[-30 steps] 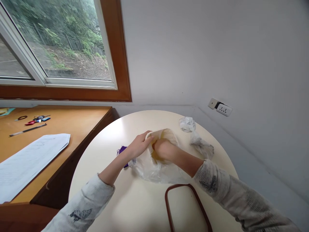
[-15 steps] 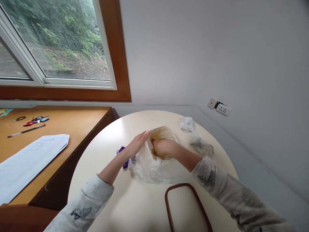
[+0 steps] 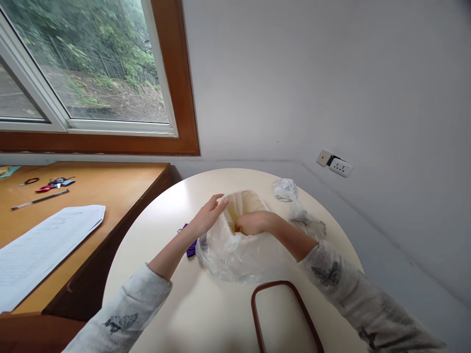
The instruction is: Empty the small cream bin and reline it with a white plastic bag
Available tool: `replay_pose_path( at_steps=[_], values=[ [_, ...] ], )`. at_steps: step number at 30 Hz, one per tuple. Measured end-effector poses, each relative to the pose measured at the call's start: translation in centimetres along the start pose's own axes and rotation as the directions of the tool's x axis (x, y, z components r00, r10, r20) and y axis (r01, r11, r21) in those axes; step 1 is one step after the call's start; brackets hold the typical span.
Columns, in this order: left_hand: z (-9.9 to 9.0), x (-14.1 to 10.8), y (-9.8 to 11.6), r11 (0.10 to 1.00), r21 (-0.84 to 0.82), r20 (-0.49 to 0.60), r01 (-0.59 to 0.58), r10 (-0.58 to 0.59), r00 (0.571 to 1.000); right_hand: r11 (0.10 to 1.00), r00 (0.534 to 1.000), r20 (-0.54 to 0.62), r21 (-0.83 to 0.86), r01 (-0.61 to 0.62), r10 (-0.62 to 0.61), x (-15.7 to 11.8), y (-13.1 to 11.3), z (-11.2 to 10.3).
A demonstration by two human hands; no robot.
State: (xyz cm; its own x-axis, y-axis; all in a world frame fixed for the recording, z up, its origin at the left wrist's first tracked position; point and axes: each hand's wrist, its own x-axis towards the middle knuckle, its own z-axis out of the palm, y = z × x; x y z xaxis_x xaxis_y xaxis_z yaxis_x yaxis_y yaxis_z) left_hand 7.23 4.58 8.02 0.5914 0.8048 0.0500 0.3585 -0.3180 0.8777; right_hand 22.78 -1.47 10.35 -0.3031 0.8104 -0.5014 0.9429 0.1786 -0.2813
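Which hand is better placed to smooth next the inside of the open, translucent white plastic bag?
Probably the right hand: it reaches inside the bag, while the left hand is at the bag's left edge, where it could steady it.

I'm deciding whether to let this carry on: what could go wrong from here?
The thin, translucent white plastic bag could tear or slip inward: the right hand is inside its mouth while the left hand is at the edge.
Its loose folds lie close to the brown, rounded rectangular frame and might snag if pulled.
The small purple piece, material unclear, beside the bag could get nudged.
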Motion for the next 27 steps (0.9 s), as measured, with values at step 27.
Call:
replay_pose_path(
  at_steps=[27],
  values=[
    [-0.5,-2.2,4.4,0.629,0.41,0.502,-0.661,0.449,0.739,1.0,0.795,-0.606,0.01,0.018,-0.009,1.3,5.5,-4.3]
  ],
)
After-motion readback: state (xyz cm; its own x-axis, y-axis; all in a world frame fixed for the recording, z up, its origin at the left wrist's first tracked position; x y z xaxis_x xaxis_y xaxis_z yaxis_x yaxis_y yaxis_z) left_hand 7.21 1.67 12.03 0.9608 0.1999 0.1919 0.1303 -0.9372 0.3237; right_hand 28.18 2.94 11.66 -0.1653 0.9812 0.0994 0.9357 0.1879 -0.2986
